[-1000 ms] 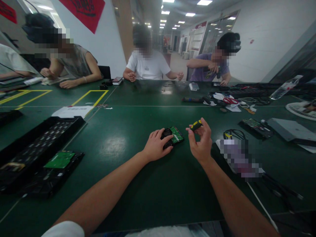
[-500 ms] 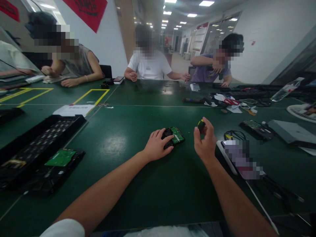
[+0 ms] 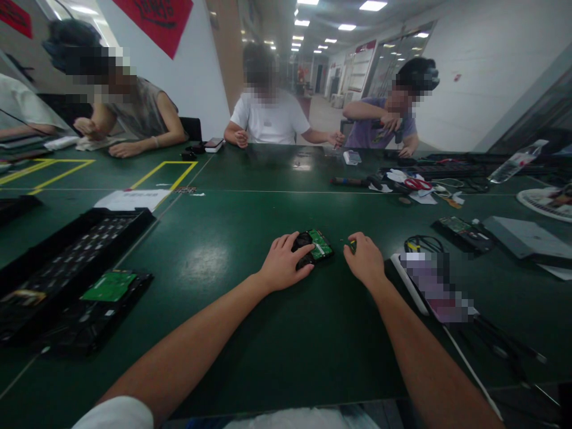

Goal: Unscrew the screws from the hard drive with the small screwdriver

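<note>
My left hand [image 3: 282, 264] lies on a small black hard drive [image 3: 314, 247] with a green circuit board on top, fingers curled over its near left edge. My right hand [image 3: 365, 262] rests low on the green table [image 3: 232, 238] just right of the drive, fingers closed round a yellow-and-black screwdriver [image 3: 353, 243] of which only a small tip shows past the fingers. A tiny dark speck, perhaps a screw [image 3: 342, 241], lies on the table between the drive and this hand.
A black tray [image 3: 67, 250] and a stack of drives with a green board [image 3: 107, 289] sit at the left. A phone [image 3: 429, 286], cables [image 3: 422, 243], another drive [image 3: 462, 229] and a grey box [image 3: 522, 235] lie right. Three people work across the table.
My right hand came down from a raised position to the table beside the drive, still gripping the screwdriver. My left hand stayed on the drive.
</note>
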Tool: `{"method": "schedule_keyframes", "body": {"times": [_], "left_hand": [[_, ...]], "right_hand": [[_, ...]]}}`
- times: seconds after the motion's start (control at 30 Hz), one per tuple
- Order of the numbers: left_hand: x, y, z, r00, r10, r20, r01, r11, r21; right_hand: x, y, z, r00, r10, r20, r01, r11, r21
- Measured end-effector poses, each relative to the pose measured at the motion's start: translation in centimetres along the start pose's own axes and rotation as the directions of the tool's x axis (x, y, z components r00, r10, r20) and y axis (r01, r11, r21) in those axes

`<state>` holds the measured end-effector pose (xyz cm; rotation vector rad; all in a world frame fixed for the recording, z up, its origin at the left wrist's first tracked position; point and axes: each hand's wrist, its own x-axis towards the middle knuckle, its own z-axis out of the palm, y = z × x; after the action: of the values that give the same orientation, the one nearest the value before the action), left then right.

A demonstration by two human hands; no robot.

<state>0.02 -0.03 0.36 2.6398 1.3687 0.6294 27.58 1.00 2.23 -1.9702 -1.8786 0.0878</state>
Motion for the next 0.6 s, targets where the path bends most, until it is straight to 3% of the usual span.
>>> {"method": "schedule_keyframes", "body": {"times": [0.13,0.6], "left_hand": [[0.02,0.08,-0.05,1.000,-0.004,0.000,0.004,1.000,-0.006],[-0.01,0.16,-0.13,1.000,-0.003,-0.008,0.003,1.000,-0.016]], "right_hand": [[0.22,0.26,0.72,0.995,-0.003,0.103,0.018,0.989,-0.150],[0.34,0.43,0.68,0.992,-0.068,0.106,0.085,0.982,-0.170]]}}
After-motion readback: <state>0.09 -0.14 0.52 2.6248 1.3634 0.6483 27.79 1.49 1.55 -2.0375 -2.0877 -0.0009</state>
